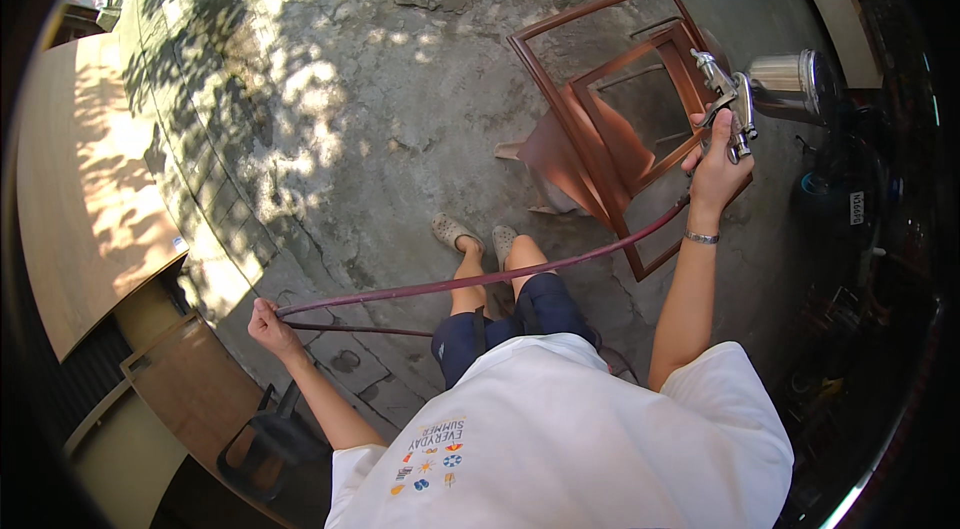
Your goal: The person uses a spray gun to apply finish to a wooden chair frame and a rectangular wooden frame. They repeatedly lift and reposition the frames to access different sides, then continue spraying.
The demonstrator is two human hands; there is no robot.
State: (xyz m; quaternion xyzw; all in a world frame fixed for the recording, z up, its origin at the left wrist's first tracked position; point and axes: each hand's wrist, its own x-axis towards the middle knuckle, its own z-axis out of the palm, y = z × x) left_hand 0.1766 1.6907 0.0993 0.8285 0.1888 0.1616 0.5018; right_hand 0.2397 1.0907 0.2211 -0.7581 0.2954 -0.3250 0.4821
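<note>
My right hand (716, 177) is wrapped around the handle of a metal spray gun (738, 107), whose silver paint cup (785, 79) sticks out to the right. From near this hand, a dark red hose (480, 279) runs across in front of my legs to the left. There my left hand (270, 327) is closed around the hose, holding it out to the side. Just beyond the spray gun stands a reddish-brown wooden frame (592, 11), with a smaller wooden frame (610, 119) inside it. The gun overlaps its right side in view, and I cannot tell how the frames are supported.
Cracked concrete ground (400, 79) with dappled sunlight spreads ahead. A large wooden panel (60, 189) lies at the left, above a brown board (200, 379) and a black plastic-looking object (265, 454). Dark clutter and a pale board (848, 34) line the right side.
</note>
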